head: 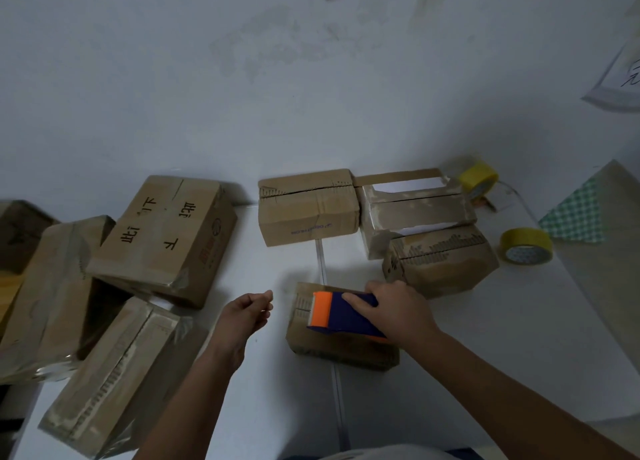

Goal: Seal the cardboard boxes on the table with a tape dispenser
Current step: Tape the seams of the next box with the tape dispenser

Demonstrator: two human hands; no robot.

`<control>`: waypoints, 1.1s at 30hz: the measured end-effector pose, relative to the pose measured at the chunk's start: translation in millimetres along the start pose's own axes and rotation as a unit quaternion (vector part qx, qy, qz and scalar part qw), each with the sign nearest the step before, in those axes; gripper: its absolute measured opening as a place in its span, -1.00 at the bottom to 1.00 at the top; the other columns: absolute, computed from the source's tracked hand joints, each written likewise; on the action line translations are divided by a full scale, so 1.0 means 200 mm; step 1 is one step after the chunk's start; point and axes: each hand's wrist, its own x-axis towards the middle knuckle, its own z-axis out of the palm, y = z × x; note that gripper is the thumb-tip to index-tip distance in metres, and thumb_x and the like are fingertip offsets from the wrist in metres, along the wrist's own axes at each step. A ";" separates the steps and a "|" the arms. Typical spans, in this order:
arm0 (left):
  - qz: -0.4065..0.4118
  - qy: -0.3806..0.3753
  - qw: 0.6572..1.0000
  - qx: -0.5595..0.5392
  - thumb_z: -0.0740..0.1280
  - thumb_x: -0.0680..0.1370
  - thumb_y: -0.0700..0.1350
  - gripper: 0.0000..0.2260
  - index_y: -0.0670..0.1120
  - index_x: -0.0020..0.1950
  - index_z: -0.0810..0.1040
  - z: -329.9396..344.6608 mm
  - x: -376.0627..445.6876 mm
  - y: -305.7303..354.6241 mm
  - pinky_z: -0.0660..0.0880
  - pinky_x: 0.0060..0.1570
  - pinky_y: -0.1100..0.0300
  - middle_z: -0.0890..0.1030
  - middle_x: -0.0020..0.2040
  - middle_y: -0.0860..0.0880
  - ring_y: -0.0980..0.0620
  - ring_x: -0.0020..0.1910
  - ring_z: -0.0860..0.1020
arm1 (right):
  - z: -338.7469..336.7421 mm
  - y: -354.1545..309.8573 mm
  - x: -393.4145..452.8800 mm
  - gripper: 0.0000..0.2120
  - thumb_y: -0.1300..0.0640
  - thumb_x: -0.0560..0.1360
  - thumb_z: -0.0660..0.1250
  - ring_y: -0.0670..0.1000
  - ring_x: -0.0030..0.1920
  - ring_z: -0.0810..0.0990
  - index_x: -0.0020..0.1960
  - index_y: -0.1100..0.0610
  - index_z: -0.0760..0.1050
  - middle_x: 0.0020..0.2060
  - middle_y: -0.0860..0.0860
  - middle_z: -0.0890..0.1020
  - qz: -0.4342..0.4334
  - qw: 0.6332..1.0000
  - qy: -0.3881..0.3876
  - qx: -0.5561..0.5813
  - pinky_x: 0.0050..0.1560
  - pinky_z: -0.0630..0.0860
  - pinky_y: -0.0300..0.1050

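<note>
A small cardboard box (pixel 311 342) lies on the white table (pixel 263 390) right in front of me. On its top sits a blue and orange tape dispenser (pixel 341 316), orange end to the left. My right hand (pixel 398 312) grips the dispenser from the right side. My left hand (pixel 247 312) hovers just left of the box, fingers loosely curled, holding nothing. Three more boxes stand behind: one (pixel 308 210) at centre, a pale one (pixel 415 207) to its right, and another (pixel 440 262) nearer.
Several larger boxes (pixel 162 241) are piled at the left, one (pixel 110 376) by the table's front-left edge. Two yellow tape rolls (pixel 479 179) (pixel 526 250) lie at the right. A green checked cloth (pixel 575 214) sits beyond them. A white wall rises behind.
</note>
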 end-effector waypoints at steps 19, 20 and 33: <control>-0.024 -0.020 0.998 0.055 0.29 0.62 -0.17 -0.86 -0.22 0.05 0.58 0.17 0.08 -0.22 0.56 -0.09 0.12 0.65 -0.06 -0.16 -0.05 -0.11 0.59 | 0.05 -0.08 0.02 -0.49 -0.40 0.52 0.02 -0.06 -0.29 0.49 -0.11 0.02 0.44 -0.33 -0.07 0.47 0.022 0.996 -0.024 -0.077 -0.28 0.50 -0.16; -0.023 -0.023 0.997 0.071 0.27 0.63 -0.14 -0.85 -0.22 0.05 0.56 0.17 0.07 -0.22 0.54 -0.11 0.13 0.64 -0.07 -0.15 -0.04 -0.13 0.58 | 0.05 -0.08 0.02 -0.50 -0.40 0.52 0.02 -0.07 -0.30 0.48 -0.12 0.01 0.42 -0.33 -0.08 0.46 0.021 0.997 -0.023 -0.077 -0.29 0.49 -0.17; 0.074 -0.033 0.977 0.199 0.20 0.64 -0.26 -0.69 0.07 0.12 0.65 0.08 -0.02 -0.21 0.49 0.00 0.37 0.67 0.09 0.15 0.30 0.01 0.60 | 0.07 -0.08 0.02 -0.53 -0.41 0.51 0.02 -0.07 -0.33 0.47 -0.17 -0.02 0.37 -0.35 -0.08 0.46 0.016 0.997 -0.012 -0.077 -0.37 0.40 -0.20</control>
